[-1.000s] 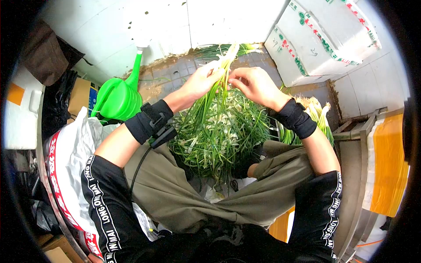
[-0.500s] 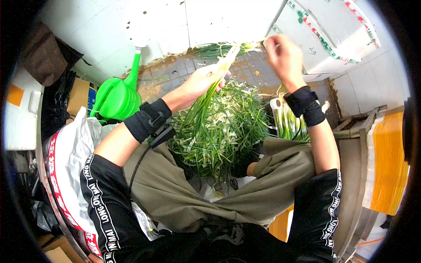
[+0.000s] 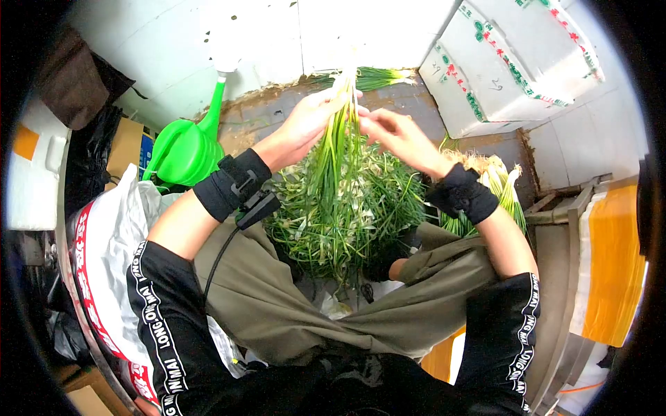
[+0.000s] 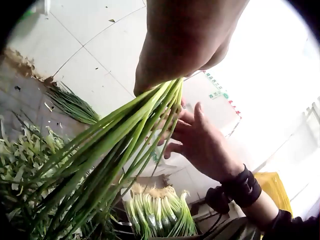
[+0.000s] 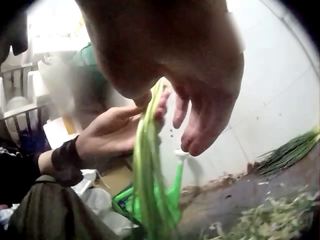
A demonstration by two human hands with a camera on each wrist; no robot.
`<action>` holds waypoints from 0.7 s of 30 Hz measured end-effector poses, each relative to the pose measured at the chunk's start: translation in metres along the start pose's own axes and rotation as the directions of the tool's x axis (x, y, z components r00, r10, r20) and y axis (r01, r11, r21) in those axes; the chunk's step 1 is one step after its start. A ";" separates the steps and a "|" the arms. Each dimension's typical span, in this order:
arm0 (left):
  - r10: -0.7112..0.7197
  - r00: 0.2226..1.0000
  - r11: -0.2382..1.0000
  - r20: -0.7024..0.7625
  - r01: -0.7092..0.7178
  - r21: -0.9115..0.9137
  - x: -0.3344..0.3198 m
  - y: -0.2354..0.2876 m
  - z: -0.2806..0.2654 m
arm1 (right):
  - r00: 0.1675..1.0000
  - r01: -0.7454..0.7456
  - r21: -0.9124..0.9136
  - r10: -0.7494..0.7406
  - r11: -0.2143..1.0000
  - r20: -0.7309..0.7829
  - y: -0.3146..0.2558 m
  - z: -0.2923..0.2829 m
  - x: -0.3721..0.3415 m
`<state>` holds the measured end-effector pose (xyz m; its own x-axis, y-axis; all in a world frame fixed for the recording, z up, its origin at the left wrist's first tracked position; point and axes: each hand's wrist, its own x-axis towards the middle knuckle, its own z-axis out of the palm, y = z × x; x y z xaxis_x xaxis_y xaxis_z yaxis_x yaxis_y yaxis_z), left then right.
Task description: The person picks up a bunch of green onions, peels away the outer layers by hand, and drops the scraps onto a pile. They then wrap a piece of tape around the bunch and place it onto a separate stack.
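Observation:
A bunch of green onions is held up in my left hand, its white ends at the top and green leaves hanging down. The fingers of my right hand are at the right side of the bunch. In the left wrist view, the right hand shows loosely spread fingers, partly behind the leaves. The right wrist view has the stalks against the left palm. Below both hands lies a big heap of green onion leaves and peelings.
Bundled green onions with roots lie to the right; more green onions lie by the wall. White foam boxes are stacked at the back right. A green watering can and white plastic bag are on the left.
My right hand swung away to the upper right, then came back to the bunch. The left hand has kept hold of the green onions, which now hang more upright.

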<state>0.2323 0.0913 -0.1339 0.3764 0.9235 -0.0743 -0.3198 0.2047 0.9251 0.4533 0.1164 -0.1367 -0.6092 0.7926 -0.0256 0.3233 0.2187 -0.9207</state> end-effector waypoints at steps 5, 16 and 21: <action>0.037 0.996 0.999 -0.086 -0.036 0.019 0.001 0.002 0.004 | 0.997 -0.052 0.064 0.055 0.997 -0.046 0.009 0.030 0.017; 0.078 0.963 0.993 -0.257 -0.054 0.101 -0.009 0.011 -0.020 | 0.994 0.024 0.239 0.002 0.971 -0.109 0.012 0.000 0.018; 0.108 0.926 0.984 -0.362 -0.048 0.170 -0.008 0.016 -0.023 | 0.997 0.038 0.294 -0.016 0.955 -0.076 0.013 -0.026 0.018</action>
<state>0.2040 0.0952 -0.1272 -0.0008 0.9946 -0.1035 -0.1851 0.1016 0.9775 0.4654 0.1484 -0.1385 -0.5572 0.8302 0.0189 0.0729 0.0715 -0.9948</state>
